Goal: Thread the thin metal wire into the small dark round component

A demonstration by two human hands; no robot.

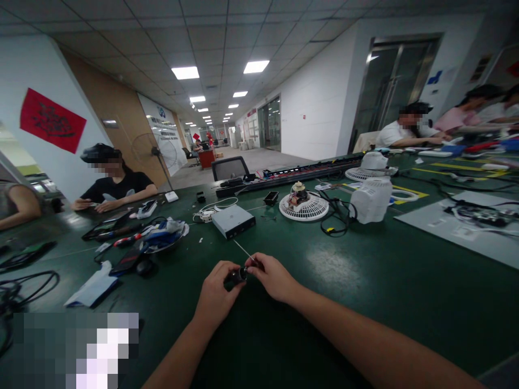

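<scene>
My left hand (218, 286) is closed around a small black cylindrical part (238, 275), held above the green table. My right hand (271, 274) grips a thin tool with a long metal shaft (243, 250), which looks like a screwdriver and points up and to the left, away from the black part. The right fingertips meet the near end of the part, and whatever they pinch there is too small to make out. Just beyond both hands lies a silver optical drive (233, 218).
Behind stand a white round grille with an exposed motor (303, 208), a white plastic housing (371, 200) with black cable, and a small black tray (271, 198). Cables, tools and a crumpled blue bundle (164, 235) lie left. A person (117, 183) sits across; others work far right.
</scene>
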